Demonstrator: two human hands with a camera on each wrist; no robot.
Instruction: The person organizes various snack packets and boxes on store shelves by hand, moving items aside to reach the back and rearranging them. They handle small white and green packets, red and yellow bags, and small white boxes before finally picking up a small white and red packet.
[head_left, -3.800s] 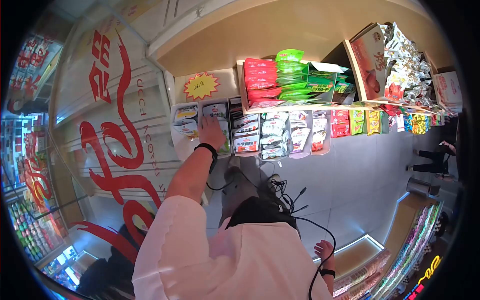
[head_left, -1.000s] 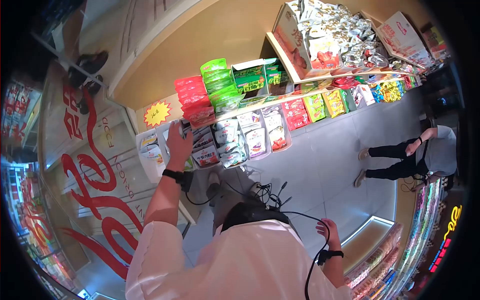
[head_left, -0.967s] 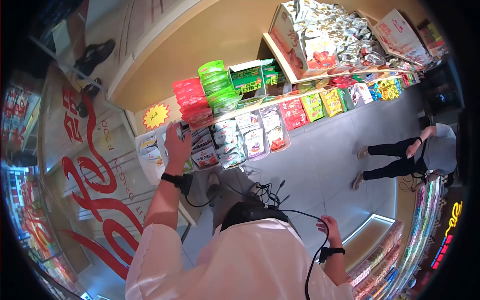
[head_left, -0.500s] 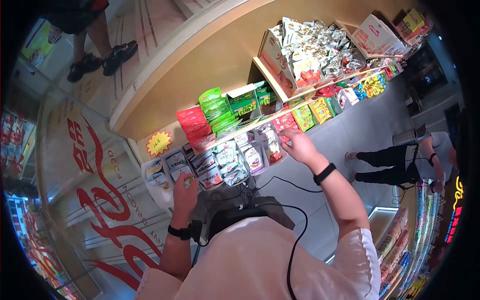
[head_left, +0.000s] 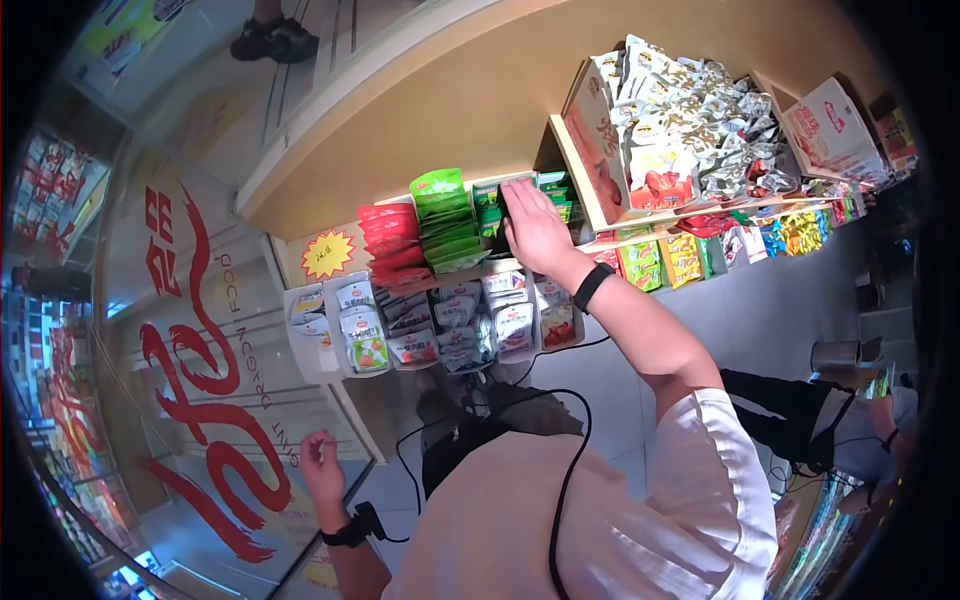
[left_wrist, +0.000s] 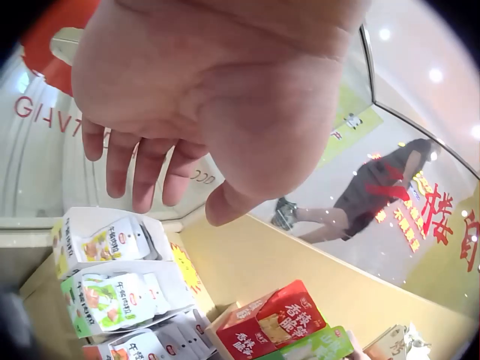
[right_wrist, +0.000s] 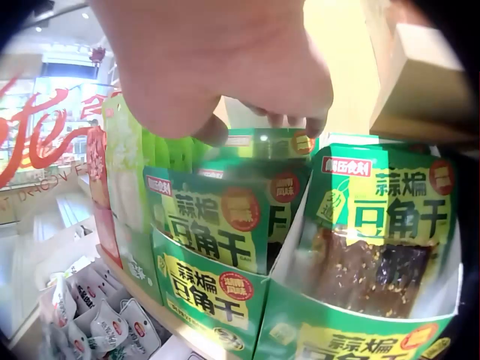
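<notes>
My right hand [head_left: 540, 228] reaches over the dark green snack boxes [head_left: 487, 207] on the upper shelf, its fingers extended. In the right wrist view the thumb and fingertips are right at the top edge of the left-hand green box [right_wrist: 206, 289] and its upright packets [right_wrist: 210, 217]. Another green box of packets [right_wrist: 375, 232] stands beside it. Away from the shelf, my left hand [head_left: 322, 470] hangs at the lower left with loosely bent fingers and holds nothing. Its palm faces the left wrist camera, above bins of white snack pouches [left_wrist: 112, 296].
Red packets [head_left: 393, 243] and light green packets [head_left: 445, 215] stand left of the green boxes. White bins of pouches [head_left: 362, 335] line the lower row. A carton of silvery packs [head_left: 715, 125] is at right. Black cable [head_left: 570, 480] crosses my body. Another person [head_left: 790, 415] stands at right.
My left hand has left the pouch bins and dropped to the lower left. My right hand has come up from my side, past the lower bins, to the green boxes.
</notes>
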